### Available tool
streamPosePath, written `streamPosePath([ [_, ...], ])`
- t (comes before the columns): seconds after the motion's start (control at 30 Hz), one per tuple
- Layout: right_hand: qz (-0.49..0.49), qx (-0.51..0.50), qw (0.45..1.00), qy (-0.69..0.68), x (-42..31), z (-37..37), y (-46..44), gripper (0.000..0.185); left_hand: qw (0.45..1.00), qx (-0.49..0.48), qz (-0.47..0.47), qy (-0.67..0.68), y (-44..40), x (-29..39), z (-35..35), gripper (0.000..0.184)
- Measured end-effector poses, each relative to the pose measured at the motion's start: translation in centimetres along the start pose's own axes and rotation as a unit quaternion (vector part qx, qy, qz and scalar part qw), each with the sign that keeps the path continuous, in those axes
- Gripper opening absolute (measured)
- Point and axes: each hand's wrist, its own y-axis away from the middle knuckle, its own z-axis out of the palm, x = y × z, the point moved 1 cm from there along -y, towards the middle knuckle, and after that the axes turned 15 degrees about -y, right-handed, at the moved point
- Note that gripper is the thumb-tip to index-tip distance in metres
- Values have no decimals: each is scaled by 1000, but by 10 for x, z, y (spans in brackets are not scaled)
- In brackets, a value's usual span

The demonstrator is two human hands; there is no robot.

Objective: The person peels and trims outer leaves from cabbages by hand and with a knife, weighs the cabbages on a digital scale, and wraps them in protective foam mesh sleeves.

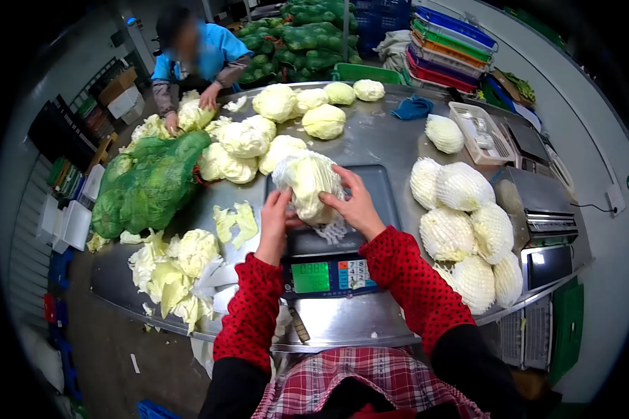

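A pale cabbage is partly wrapped in a white foam net, whose loose end hangs below it. My right hand grips the cabbage from the right, thumb across its front. On its lower left side, the fingers of my left hand are pressed to the cabbage and net. Both hands are over the dark platform of a scale, which has a lit green display. Whether the cabbage touches the platform I cannot tell.
Netted cabbages are piled at right, near a white basket. Bare cabbages and a green mesh sack lie left. Stripped leaves sit near the left edge. A co-worker in a blue vest handles cabbage across the table.
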Motion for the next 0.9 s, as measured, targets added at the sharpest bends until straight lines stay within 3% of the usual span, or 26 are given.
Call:
streamPosePath([
  [0.07, -28, 61, 995, 69, 17, 2, -3, 80, 999, 14, -40, 15, 4, -15, -11, 35],
  [0.1, 7, 27, 999, 36, 22, 1, -4, 78, 997, 28, -70, 22, 5, -21, -14, 33],
  [0.2, 16, 4, 998, 66, 33, -6, -7, 63, 994, 12, -41, 97, 3, -39, -29, 31],
  [0.27, 51, -32, 998, 21, 26, -13, -7, 41, 997, 1, -39, 64, 8, -40, -34, 30],
  [0.3, 50, -34, 998, 21, 21, -19, -9, 41, 999, -2, -30, 44, 15, -36, -34, 31],
  [0.37, 164, 0, 982, -91, 14, -33, -15, 24, 985, 91, 20, 146, 21, -31, -37, 40],
  [0.4, 94, -16, 993, -68, 15, -33, -15, 19, 970, 57, 42, 234, 29, -18, -38, 51],
  [0.43, 93, -15, 993, -69, 16, -29, -15, 19, 970, 56, 42, 233, 28, -20, -36, 51],
  [0.5, 97, 10, 982, -165, 11, -17, -18, 15, 988, 127, 58, 58, 28, -17, -20, 60],
  [0.53, 94, 8, 982, -164, 7, -14, -17, 15, 985, 160, 59, 40, 33, -15, -14, 65],
  [0.6, 206, 21, 861, -465, -9, -5, -13, 14, 984, 154, 31, 86, 26, -27, -26, 65],
  [0.67, 265, -2, 788, -555, -3, -12, -14, 16, 982, 131, 7, 136, 25, -30, -31, 64],
  [0.73, 324, -15, 743, -585, 0, -19, -10, 18, 992, 92, 9, 91, 25, -40, -29, 50],
  [0.77, 324, -21, 746, -581, -20, -20, -8, 18, 994, 72, 7, 85, 27, -34, -24, 45],
  [0.83, 190, -16, 868, -459, -56, -23, -2, 22, 989, 31, 24, 145, 19, -43, -21, 41],
  [0.87, 104, -96, 817, -560, -33, -47, -12, 29, 980, -13, 33, 195, 18, -44, -19, 38],
  [0.9, 106, 17, 810, -576, -6, -71, -25, 29, 973, -29, 12, 231, 19, -46, -17, 36],
])
